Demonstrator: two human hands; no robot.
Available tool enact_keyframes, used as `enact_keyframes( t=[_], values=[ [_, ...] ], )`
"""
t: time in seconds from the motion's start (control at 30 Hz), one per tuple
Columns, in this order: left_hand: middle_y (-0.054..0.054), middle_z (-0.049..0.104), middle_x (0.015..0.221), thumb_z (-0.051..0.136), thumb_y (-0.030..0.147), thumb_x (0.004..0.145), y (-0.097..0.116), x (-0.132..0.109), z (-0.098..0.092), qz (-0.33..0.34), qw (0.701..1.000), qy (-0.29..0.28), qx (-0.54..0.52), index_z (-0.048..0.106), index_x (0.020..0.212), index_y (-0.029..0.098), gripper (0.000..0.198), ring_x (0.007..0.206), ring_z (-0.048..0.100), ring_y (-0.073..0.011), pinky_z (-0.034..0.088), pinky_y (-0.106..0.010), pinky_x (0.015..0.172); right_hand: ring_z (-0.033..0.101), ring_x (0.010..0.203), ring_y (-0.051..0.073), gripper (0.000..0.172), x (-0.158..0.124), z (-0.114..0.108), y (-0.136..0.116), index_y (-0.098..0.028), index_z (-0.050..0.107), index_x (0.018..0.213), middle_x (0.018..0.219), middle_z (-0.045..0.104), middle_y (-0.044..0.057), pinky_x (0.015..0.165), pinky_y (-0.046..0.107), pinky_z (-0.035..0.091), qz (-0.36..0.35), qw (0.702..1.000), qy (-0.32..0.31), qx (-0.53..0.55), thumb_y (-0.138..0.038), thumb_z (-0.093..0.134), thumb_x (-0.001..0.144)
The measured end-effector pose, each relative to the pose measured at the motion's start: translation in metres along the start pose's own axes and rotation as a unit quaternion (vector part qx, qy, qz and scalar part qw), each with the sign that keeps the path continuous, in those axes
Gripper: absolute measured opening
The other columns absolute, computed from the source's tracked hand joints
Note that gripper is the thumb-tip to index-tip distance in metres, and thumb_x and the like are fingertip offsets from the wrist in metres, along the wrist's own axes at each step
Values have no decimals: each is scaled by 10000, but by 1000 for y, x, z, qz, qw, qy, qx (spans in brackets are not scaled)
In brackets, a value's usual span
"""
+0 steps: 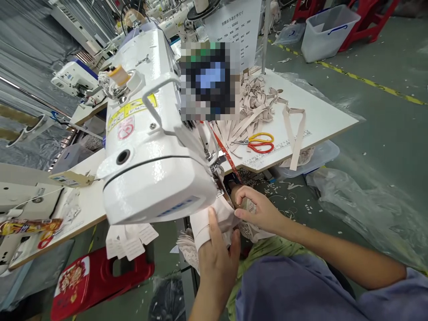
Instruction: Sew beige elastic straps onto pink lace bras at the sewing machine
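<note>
A white sewing machine [147, 142] fills the middle of the view, its head turned toward me. Under its needle end lies a pale pink fabric piece [217, 218] with lace trim [189, 249] hanging below. My left hand [217, 258] grips the near edge of this fabric, thumb on top and fingers curled underneath. My right hand [257, 209] pinches the fabric close to the presser foot [217, 171], fingers curled together. A red strap [225, 154] runs down toward the needle area.
Several beige elastic strips [257, 107] and red-and-yellow scissors [259, 143] lie on the white table [327, 120]. A size chart sheet [239, 26] stands behind. A red stool [96, 276], clear bins [327, 31] and plastic sheeting [368, 205] sit on the floor. More sewing machines stand at the left.
</note>
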State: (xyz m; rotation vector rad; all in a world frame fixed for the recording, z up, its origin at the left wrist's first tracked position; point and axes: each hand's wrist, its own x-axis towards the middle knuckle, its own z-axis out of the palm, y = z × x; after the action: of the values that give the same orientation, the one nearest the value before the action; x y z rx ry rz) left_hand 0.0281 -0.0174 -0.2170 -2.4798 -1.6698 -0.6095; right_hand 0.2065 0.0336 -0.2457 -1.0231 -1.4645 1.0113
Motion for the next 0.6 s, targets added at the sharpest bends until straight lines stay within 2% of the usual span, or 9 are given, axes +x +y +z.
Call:
enact_keyframes(
  t=[0.1,0.17,0.23,0.33,0.37,0.43,0.5,0.53,0.6],
  values=[
    [-263,576,1372,442,373,1008,-2,-3,4,-5,1000,-1,-9,135,1566,101,693,894,743,-292,587,-321,637,519,800,179,227,1,2,-1,-216,519,828,854,555,18,741,315,414,9,1000,-1,-7,-407,642,832],
    [-263,553,1398,440,371,1007,-3,-4,6,-10,1000,6,-17,132,1570,111,693,881,743,-284,593,-331,660,526,816,184,226,2,4,-2,-214,528,842,865,567,20,753,320,414,18,1000,-6,-24,-405,645,821],
    [-253,617,1323,420,379,1010,-3,-4,8,-15,999,6,-32,123,1571,110,689,791,747,-262,590,-321,618,537,824,187,234,3,6,-5,-212,540,874,876,587,21,765,325,418,35,999,-10,-40,-406,652,810],
    [-216,732,1093,380,374,1017,6,-6,8,-18,999,-12,-42,84,1570,86,690,591,714,-229,549,-294,491,551,797,178,252,0,9,-11,-212,550,915,882,616,16,744,314,430,79,996,-12,-37,-400,666,794],
    [-222,732,1082,376,362,1016,11,-9,8,-14,999,-13,-35,73,1571,80,692,595,716,-238,550,-300,487,553,782,173,244,-3,10,-12,-212,558,926,875,623,13,723,304,434,98,995,-15,-26,-390,661,795],
    [-266,671,1218,405,333,1005,24,-17,8,9,1000,-10,-21,48,1576,77,720,804,749,-299,594,-338,581,562,771,173,231,-11,8,-15,-210,587,968,865,637,16,687,291,437,131,991,-24,4,-380,627,816],
    [-282,535,1406,467,310,983,36,-28,9,38,999,-15,-25,29,1579,79,775,1107,677,-355,618,-378,741,580,802,186,235,-20,2,-16,-204,620,997,886,656,30,699,297,445,144,988,-32,33,-386,577,853],
    [-270,487,1457,490,301,975,41,-33,10,47,998,-22,-34,25,1580,79,795,1193,629,-356,614,-378,803,587,824,194,236,-25,-1,-16,-201,637,982,900,664,38,720,306,448,142,989,-33,39,-393,560,870],
    [-244,464,1486,495,285,975,48,-42,12,49,997,-30,-51,35,1580,80,788,1217,618,-325,609,-355,850,590,863,204,247,-33,-8,-17,-197,662,920,916,667,47,770,319,447,123,991,-27,37,-416,551,896]
  ],
)
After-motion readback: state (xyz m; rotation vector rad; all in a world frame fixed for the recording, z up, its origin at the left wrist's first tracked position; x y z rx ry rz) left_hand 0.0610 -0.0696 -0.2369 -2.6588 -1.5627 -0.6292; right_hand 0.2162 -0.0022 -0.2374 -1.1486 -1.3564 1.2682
